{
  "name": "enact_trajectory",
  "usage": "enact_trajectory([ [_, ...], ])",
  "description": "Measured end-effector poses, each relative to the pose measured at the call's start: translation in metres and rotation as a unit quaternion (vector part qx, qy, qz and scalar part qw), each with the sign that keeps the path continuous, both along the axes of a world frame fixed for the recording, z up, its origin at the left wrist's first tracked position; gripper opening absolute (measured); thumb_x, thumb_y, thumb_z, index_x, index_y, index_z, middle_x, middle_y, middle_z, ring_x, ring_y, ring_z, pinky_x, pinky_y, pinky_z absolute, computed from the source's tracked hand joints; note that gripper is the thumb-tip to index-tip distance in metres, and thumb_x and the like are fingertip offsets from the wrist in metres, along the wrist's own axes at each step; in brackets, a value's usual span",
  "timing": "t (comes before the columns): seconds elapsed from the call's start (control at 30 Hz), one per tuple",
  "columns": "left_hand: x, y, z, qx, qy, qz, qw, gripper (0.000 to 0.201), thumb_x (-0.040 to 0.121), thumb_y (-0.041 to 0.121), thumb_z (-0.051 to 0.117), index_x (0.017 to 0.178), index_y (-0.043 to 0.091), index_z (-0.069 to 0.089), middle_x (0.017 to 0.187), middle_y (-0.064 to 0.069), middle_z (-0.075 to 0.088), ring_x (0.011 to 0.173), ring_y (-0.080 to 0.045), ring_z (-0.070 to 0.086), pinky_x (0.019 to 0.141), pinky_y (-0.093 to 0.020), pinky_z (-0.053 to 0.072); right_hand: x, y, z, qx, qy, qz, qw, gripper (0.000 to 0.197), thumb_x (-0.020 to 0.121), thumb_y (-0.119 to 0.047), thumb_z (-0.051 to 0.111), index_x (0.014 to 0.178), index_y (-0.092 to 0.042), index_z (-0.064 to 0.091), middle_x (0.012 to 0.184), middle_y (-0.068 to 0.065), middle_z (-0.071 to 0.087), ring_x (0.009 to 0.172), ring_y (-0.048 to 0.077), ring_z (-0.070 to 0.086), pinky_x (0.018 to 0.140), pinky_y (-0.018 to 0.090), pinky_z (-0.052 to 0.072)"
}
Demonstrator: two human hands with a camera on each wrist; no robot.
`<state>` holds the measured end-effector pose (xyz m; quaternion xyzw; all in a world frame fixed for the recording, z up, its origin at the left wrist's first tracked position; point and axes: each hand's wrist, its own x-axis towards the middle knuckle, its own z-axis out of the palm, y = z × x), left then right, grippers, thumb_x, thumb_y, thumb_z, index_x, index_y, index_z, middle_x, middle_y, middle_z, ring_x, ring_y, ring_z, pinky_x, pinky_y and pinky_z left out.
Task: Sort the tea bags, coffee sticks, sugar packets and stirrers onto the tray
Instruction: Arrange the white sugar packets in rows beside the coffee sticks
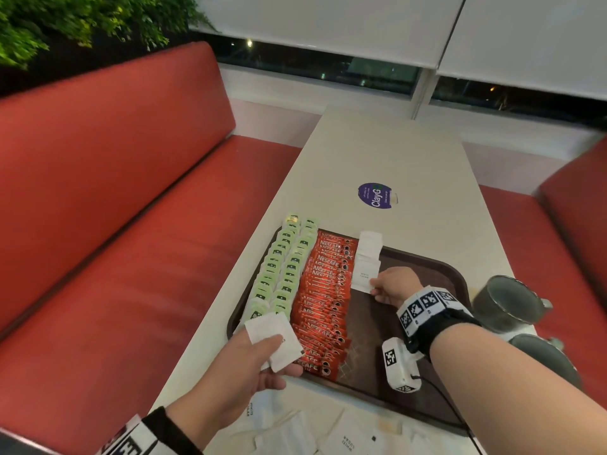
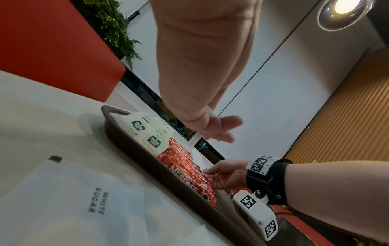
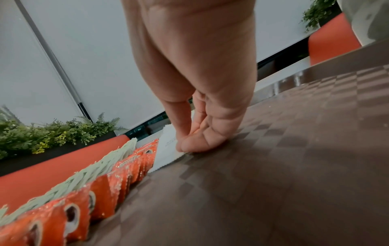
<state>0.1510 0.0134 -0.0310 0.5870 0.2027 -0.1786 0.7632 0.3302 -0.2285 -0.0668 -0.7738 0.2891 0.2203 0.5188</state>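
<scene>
A dark brown tray (image 1: 437, 269) lies on the table. On it are two rows of green tea bags (image 1: 279, 270), a row of red coffee sticks (image 1: 323, 297) and a short column of white sugar packets (image 1: 368, 257). My right hand (image 1: 382, 289) pinches the corner of the nearest sugar packet (image 3: 168, 148) in that column, low on the tray floor. My left hand (image 1: 259, 359) hovers over the tray's near left corner and grips a small stack of white sugar packets (image 1: 274, 339) between thumb and fingers.
Several loose sugar packets (image 1: 328, 431) lie on the table's near edge, one large in the left wrist view (image 2: 84, 199). Two grey cups (image 1: 505, 303) stand right of the tray. A purple sticker (image 1: 376, 195) marks the table beyond. Red benches flank both sides.
</scene>
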Motion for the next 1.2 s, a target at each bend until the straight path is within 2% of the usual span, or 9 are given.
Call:
enact_trajectory([
  [0.17, 0.007, -0.005, 0.001, 0.006, -0.013, -0.018, 1.000, 0.019, 0.096, 0.008, 0.051, 0.114, 0.010, 0.058, 0.085, -0.014, 0.072, 0.067, -0.027, 0.068, 0.043, -0.025, 0.045, -0.026, 0.004, 0.019, -0.149, -0.172, 0.042, 0.973, 0.007, 0.089, -0.014, 0.061, 0.092, -0.008, 0.065, 0.079, 0.007, 0.066, 0.066, 0.016, 0.061, 0.068, 0.032, 0.054],
  [0.27, 0.012, -0.010, 0.001, 0.009, -0.015, -0.023, 1.000, 0.020, 0.095, 0.010, 0.054, 0.114, 0.012, 0.058, 0.088, -0.014, 0.073, 0.067, -0.026, 0.068, 0.043, -0.024, 0.044, -0.068, 0.027, 0.042, -0.052, -0.214, 0.154, 0.963, 0.009, 0.088, -0.026, 0.066, 0.083, -0.020, 0.068, 0.084, -0.001, 0.070, 0.074, 0.011, 0.065, 0.068, 0.025, 0.053],
  [0.37, 0.013, -0.018, 0.003, 0.011, -0.025, -0.038, 0.999, 0.018, 0.095, 0.009, 0.054, 0.111, 0.015, 0.059, 0.085, -0.012, 0.073, 0.064, -0.024, 0.067, 0.042, -0.024, 0.044, -0.106, 0.045, 0.050, 0.012, -0.184, 0.252, 0.950, 0.011, 0.084, -0.031, 0.071, 0.081, -0.021, 0.071, 0.071, -0.006, 0.068, 0.061, 0.004, 0.060, 0.060, 0.020, 0.047],
  [0.57, 0.017, -0.030, 0.003, 0.034, -0.023, -0.056, 0.998, 0.018, 0.094, 0.008, 0.055, 0.110, 0.015, 0.060, 0.080, -0.009, 0.074, 0.059, -0.022, 0.067, 0.041, -0.023, 0.043, -0.129, 0.053, 0.041, 0.084, -0.198, 0.228, 0.949, 0.015, 0.080, -0.009, 0.071, 0.069, -0.017, 0.067, 0.066, 0.001, 0.061, 0.061, 0.011, 0.052, 0.063, 0.027, 0.042],
  [0.73, 0.016, -0.030, 0.004, 0.044, -0.024, -0.077, 0.996, 0.019, 0.094, 0.014, 0.057, 0.113, 0.016, 0.060, 0.085, -0.009, 0.074, 0.059, -0.021, 0.066, 0.042, -0.023, 0.043, -0.132, 0.047, 0.052, 0.105, -0.186, 0.257, 0.943, 0.022, 0.083, -0.003, 0.069, 0.066, -0.014, 0.061, 0.047, -0.012, 0.052, 0.045, 0.001, 0.044, 0.051, 0.013, 0.037],
  [0.8, 0.017, -0.028, 0.004, 0.038, -0.015, -0.063, 0.997, 0.017, 0.095, 0.017, 0.055, 0.112, 0.019, 0.058, 0.087, -0.010, 0.074, 0.059, -0.021, 0.066, 0.042, -0.023, 0.043, -0.128, 0.042, 0.053, 0.126, -0.177, 0.233, 0.948, 0.024, 0.083, -0.001, 0.068, 0.065, -0.013, 0.060, 0.049, -0.008, 0.052, 0.045, 0.006, 0.044, 0.049, 0.017, 0.036],
  [0.9, 0.017, -0.022, 0.003, 0.005, -0.005, -0.030, 1.000, 0.018, 0.100, 0.013, 0.040, 0.111, 0.015, 0.053, 0.089, -0.018, 0.073, 0.057, -0.025, 0.065, 0.041, -0.025, 0.042, -0.110, 0.028, 0.049, 0.141, -0.176, 0.102, 0.969, 0.019, 0.086, 0.002, 0.063, 0.070, -0.007, 0.060, 0.053, 0.004, 0.054, 0.041, 0.009, 0.045, 0.042, 0.019, 0.035],
  [1.0, 0.016, -0.017, 0.001, -0.011, -0.005, -0.012, 1.000, 0.022, 0.099, 0.008, 0.032, 0.112, 0.011, 0.050, 0.094, -0.024, 0.071, 0.055, -0.028, 0.064, 0.040, -0.025, 0.041, -0.079, 0.008, 0.035, 0.062, -0.181, 0.000, 0.981, 0.012, 0.088, 0.001, 0.060, 0.078, -0.004, 0.059, 0.059, 0.008, 0.057, 0.040, 0.007, 0.048, 0.039, 0.017, 0.036],
  [1.2, 0.012, -0.017, 0.000, 0.013, 0.002, -0.026, 1.000, 0.025, 0.100, 0.011, 0.040, 0.122, 0.019, 0.049, 0.100, -0.014, 0.069, 0.065, -0.027, 0.068, 0.044, -0.026, 0.045, -0.033, -0.010, 0.000, -0.037, -0.130, -0.039, 0.990, 0.019, 0.089, -0.002, 0.059, 0.073, -0.011, 0.056, 0.064, 0.009, 0.059, 0.053, 0.014, 0.053, 0.045, 0.024, 0.040],
])
